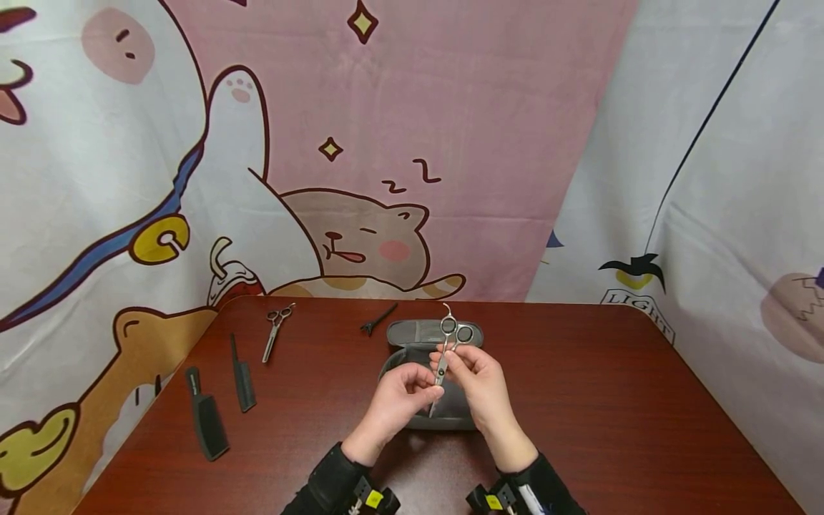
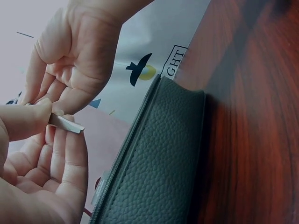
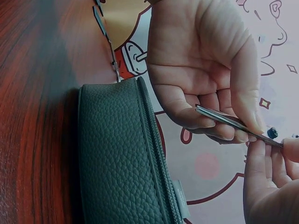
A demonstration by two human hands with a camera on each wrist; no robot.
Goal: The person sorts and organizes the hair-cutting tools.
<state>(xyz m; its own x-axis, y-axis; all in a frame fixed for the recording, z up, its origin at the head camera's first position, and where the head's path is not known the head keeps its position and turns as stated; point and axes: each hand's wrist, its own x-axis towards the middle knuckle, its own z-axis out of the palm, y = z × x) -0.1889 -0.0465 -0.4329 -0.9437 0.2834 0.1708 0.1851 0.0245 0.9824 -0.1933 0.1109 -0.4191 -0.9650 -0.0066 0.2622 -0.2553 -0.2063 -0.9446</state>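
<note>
Both hands hold one pair of silver scissors over the open grey case, with the finger rings pointing away from the person. My left hand pinches the blades between thumb and fingers; a blade tip pokes out past them in the left wrist view. Near the pivot and shanks, my right hand grips the scissors with thumb and fingertips. In the right wrist view the blades appear edge-on between the two hands. The case's pebbled side stands just below the hands.
At the table's left lie a wide dark comb, a narrower tail comb and another pair of scissors. A black hair clip sits behind the case to its left. Printed cloth hangs behind the table.
</note>
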